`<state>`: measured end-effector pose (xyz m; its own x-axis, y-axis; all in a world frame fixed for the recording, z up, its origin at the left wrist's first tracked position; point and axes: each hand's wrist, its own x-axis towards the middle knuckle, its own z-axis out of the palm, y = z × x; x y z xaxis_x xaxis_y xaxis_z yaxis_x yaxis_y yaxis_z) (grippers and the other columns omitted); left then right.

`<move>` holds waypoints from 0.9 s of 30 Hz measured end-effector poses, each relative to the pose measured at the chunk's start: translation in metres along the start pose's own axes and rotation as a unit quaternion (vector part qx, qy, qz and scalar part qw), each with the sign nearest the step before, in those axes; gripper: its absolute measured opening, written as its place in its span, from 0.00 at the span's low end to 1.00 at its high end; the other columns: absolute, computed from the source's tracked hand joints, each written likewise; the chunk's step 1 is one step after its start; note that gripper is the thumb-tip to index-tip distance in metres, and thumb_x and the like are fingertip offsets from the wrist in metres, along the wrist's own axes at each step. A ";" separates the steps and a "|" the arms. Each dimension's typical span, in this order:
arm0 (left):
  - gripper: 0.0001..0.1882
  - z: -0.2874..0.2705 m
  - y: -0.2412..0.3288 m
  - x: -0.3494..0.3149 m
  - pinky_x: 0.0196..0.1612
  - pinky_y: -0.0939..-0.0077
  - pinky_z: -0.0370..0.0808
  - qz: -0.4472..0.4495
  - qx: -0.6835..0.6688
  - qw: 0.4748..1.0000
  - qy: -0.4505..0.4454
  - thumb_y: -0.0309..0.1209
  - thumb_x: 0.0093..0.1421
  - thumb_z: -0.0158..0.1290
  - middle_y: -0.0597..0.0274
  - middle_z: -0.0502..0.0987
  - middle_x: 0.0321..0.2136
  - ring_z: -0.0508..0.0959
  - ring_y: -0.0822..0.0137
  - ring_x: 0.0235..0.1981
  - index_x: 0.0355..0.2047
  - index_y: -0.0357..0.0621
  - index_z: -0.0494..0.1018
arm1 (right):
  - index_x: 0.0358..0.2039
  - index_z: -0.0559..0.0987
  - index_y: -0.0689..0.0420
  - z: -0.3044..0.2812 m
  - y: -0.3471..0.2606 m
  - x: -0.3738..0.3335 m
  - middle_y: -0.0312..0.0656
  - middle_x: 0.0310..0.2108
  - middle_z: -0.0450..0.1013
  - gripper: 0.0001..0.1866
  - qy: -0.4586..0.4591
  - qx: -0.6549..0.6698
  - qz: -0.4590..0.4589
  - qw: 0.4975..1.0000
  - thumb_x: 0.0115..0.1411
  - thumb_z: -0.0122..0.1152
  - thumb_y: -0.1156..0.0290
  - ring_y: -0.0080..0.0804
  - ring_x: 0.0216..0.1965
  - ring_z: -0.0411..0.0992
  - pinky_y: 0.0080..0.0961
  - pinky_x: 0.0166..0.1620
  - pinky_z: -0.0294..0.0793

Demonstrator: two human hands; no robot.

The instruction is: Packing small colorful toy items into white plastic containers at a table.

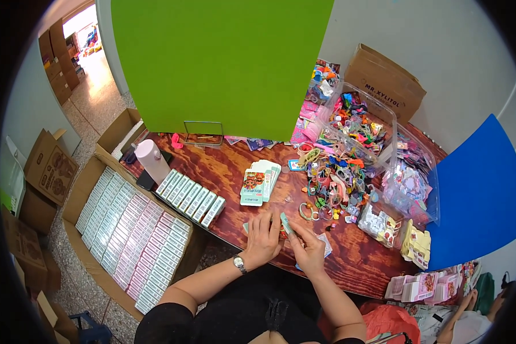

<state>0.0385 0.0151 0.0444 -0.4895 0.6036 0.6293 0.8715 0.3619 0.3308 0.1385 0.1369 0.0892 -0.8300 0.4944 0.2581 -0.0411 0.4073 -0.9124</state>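
While the right hand [307,252] pinches a small, flat, mint-green cardboard piece [285,223] over the reddish-brown wooden worktop [350,268]'s near edge, the left hand [262,234] curls close beside; can't tell what it grasps. Light pressure suits best here, or card corners could crease!

Table [229,195] below your left grip [262,234]: glossy, wood-grained. Ahead of that grip, smooth paper cards [251,189]. Farther left, glossy boxes [120,229] in a matt cardboard carton [97,275]. Beyond your right grip [307,252], clear shiny plastic tub [434,192]. Your watch [239,264]: shiny metal; your top [229,312], matt cloth.
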 end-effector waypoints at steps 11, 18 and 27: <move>0.43 0.013 0.009 -0.005 0.54 0.51 0.65 -0.033 0.031 0.999 0.016 0.31 0.49 0.61 0.38 0.66 0.53 0.68 0.44 0.52 0.63 0.25 0.59 | 0.60 0.73 0.65 0.023 0.008 -0.020 0.56 0.53 0.76 0.21 0.052 -0.125 -0.109 0.985 0.66 0.55 0.79 0.48 0.55 0.76 0.35 0.55 0.75; 0.46 0.007 0.003 -0.005 0.52 0.51 0.66 -0.043 -0.013 0.999 -0.003 0.28 0.50 0.59 0.35 0.66 0.53 0.68 0.40 0.49 0.66 0.22 0.52 | 0.61 0.72 0.66 0.015 0.006 -0.015 0.57 0.56 0.74 0.22 -0.011 -0.093 -0.108 0.990 0.65 0.57 0.78 0.48 0.58 0.74 0.34 0.56 0.74; 0.52 -0.023 -0.001 0.014 0.59 0.42 0.61 0.054 0.002 0.998 0.020 0.44 0.50 0.66 0.37 0.63 0.59 0.65 0.41 0.59 0.66 0.25 0.54 | 0.63 0.71 0.62 0.000 0.035 0.011 0.48 0.56 0.74 0.23 0.045 0.198 0.110 0.973 0.68 0.58 0.78 0.28 0.53 0.75 0.26 0.51 0.78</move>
<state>0.0314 0.0066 0.0695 -0.3903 0.6104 0.6893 0.9194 0.2986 0.2561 0.1282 0.1561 0.0603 -0.7917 0.6085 0.0538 -0.0937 -0.0340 -0.9950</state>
